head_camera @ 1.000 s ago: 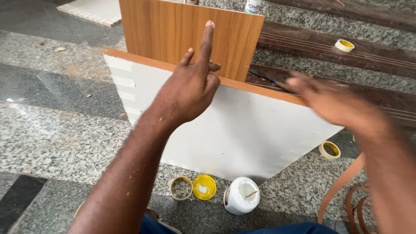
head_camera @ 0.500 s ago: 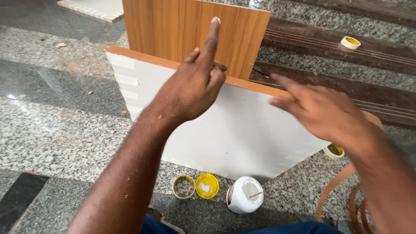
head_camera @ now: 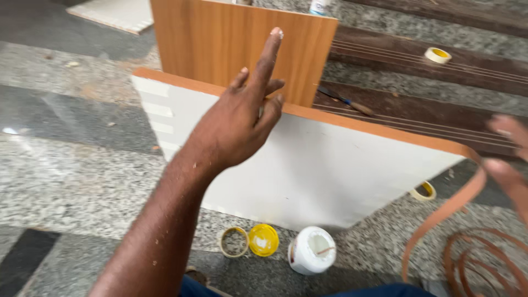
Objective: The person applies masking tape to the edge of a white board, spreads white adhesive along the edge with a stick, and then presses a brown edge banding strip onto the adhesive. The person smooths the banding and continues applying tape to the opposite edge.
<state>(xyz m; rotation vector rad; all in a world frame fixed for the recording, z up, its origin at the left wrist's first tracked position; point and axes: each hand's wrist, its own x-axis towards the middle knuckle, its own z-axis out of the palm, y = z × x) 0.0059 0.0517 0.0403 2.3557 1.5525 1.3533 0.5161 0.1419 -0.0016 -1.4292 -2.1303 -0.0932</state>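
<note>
My left hand (head_camera: 236, 126) is raised in front of a white board (head_camera: 330, 181) that stands on edge. Its index finger points up with a white smear on the tip, and it holds nothing. An orange edge band (head_camera: 379, 129) runs along the board's top edge. Past the right corner the band hangs loose as a strip (head_camera: 440, 220) that curves down into a coil (head_camera: 484, 264) on the floor. My right hand (head_camera: 509, 159) is blurred at the frame's right edge, right beside that corner and the strip. Whether it grips the strip is unclear.
A wood-grain panel (head_camera: 220, 44) stands behind the board. On the granite floor in front are an open white pot (head_camera: 312, 250), a yellow lid (head_camera: 263, 240) and a tape roll (head_camera: 234, 242). Another roll (head_camera: 423, 191) lies by the board, one more (head_camera: 438, 55) on the steps with a hand tool (head_camera: 346, 102).
My right hand has slid rightward along the board's top edge to its right corner. My left hand stays raised with the index finger up.
</note>
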